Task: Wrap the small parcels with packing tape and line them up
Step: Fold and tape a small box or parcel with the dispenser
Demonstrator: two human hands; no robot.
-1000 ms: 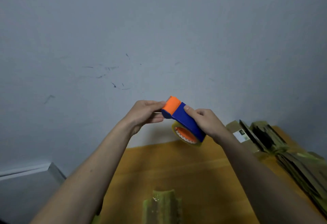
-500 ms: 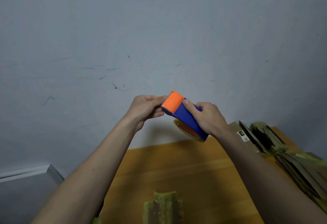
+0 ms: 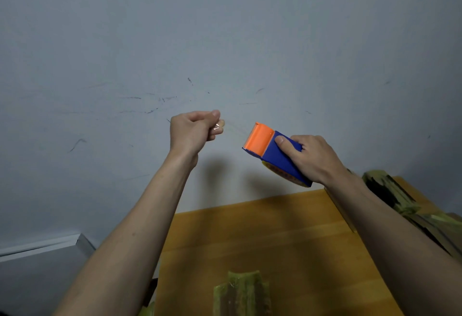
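Note:
My right hand (image 3: 312,158) grips a blue tape dispenser (image 3: 280,159) with an orange front guard, held up in front of the wall above the table. My left hand (image 3: 193,133) pinches the free end of the clear packing tape (image 3: 235,129), which stretches thinly from my fingers across to the orange guard. A small parcel (image 3: 241,293) wrapped in yellowish tape lies on the wooden table (image 3: 262,235) at the bottom of the view, below both hands. Its near end is cut off by the frame edge.
A row of tape-wrapped parcels and cardboard pieces (image 3: 390,190) runs along the table's right side, partly hidden by my right forearm. A grey-white wall (image 3: 225,40) with scuff marks stands right behind the table. A white ledge (image 3: 50,245) sits at lower left.
My hands have moved apart: the left pulled left with the tape end, the right carried the dispenser to the right. A strip of tape now spans the gap.

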